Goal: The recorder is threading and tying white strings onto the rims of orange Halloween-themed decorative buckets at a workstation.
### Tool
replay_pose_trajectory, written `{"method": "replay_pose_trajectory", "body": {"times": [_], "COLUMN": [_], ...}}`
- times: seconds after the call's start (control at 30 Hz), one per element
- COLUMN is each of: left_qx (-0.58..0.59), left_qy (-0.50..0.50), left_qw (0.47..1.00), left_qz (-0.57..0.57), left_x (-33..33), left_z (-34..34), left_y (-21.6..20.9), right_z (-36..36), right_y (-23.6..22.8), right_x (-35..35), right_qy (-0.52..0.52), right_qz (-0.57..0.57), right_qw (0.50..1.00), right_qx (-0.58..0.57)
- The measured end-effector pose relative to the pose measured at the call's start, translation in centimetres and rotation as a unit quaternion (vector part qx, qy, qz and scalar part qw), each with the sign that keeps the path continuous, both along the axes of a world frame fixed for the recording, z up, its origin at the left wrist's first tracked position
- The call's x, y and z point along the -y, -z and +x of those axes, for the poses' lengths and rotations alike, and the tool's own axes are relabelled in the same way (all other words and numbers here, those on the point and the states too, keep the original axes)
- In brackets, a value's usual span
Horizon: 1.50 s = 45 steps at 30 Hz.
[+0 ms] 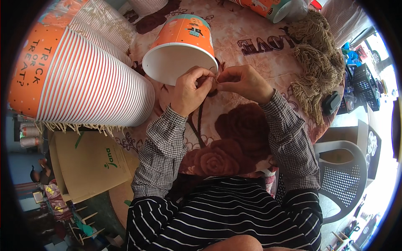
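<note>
An orange paper bucket [180,34] lies on its side, its white open mouth toward me. Just below its rim, my left hand [191,91] and my right hand [247,83] meet with fingertips almost touching. Both hands are closed in a pinch on a thin brown cord [215,78], of which only a short bit shows between the fingers. Whether the cord passes through the bucket's wall, I cannot tell. At the right of the table lies a heap of beige cords [313,62].
A long nested stack of orange paper buckets [96,79] lies at the left, with plastic-wrapped ones behind. Another orange bucket [264,9] is at the far edge. A flower-patterned cloth [259,67] covers the table. A cardboard box [94,167] and a grey plastic chair [341,180] flank me.
</note>
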<state>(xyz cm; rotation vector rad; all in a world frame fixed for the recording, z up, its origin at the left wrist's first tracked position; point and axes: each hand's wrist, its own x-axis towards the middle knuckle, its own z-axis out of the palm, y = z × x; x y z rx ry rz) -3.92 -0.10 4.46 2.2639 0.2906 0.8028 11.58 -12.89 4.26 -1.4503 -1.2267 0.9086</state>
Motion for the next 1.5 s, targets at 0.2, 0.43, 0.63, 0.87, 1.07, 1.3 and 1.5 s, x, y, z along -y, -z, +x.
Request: {"method": "replay_pose_trajectory", "body": {"times": [0.2,0.43,0.63,0.87,1.07,1.3,1.5], "left_qx": [0.001,0.01,0.018,0.033,0.072,0.083,-0.045], "left_qy": [0.003,-0.019,-0.026,0.007,0.026,-0.012,-0.107], "left_qw": [1.0,0.999,0.998,0.999,0.997,0.996,0.991], "left_qz": [0.001,0.026,0.05,0.032,0.029,0.044,0.072], "left_x": [0.1,1.0,1.2,-0.1,0.2,-0.3,0.4], "left_z": [0.0,0.1,0.0,0.1,0.3,0.1,0.4], "left_y": [0.0,-0.1,0.0,0.2,-0.2,-0.5,0.2], "right_z": [0.1,-0.3,-0.6,-0.2,0.2,0.7,1.9], "right_y": [0.0,-0.5,-1.2,-0.7,-1.1,-1.2,-1.3], "right_x": [0.0,0.2,0.2,0.2,0.6,0.4,0.8], "right_qy": [0.018,-0.015,-0.036,-0.027,-0.034,-0.044,0.025], "right_qz": [-0.008,0.007,0.019,0.038,-0.052,-0.087,-0.038], "right_qw": [1.0,0.998,0.993,0.998,0.997,0.994,0.998], "right_qx": [-0.005,0.056,0.107,0.044,-0.04,-0.054,-0.044]}}
